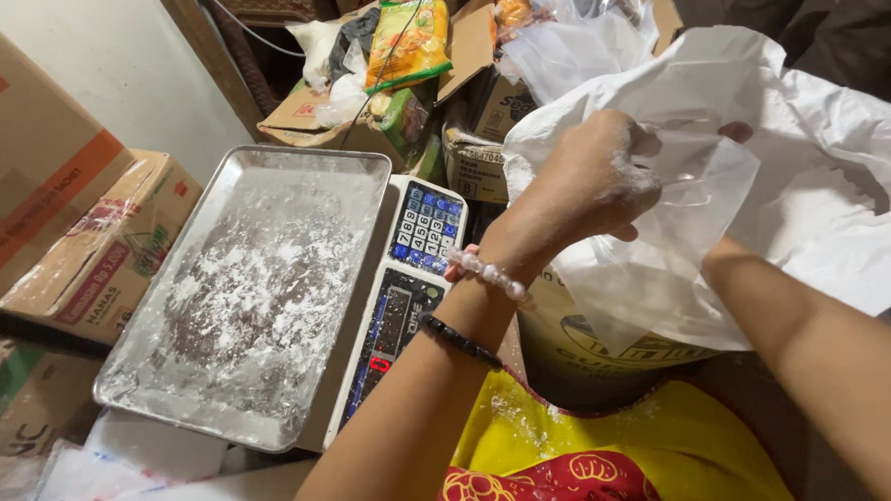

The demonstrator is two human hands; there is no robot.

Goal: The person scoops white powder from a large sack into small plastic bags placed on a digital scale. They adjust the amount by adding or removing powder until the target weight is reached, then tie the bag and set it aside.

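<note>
Right hand (738, 132) almost wholly hidden behind clear plastic bag (664, 241); only a fingertip shows, grip unreadable. Sack (817, 186) cut off at right edge. Scale (404, 297) display too blurred to tell.

Counts at the weighing spot

Two hands: left (594, 181), right (738, 132). One clear bag (650, 269), one scale (408, 278) with one tray (251, 288), two bracelets (487, 274), at least four boxes (93, 250), one yellow packet (408, 42).
</note>
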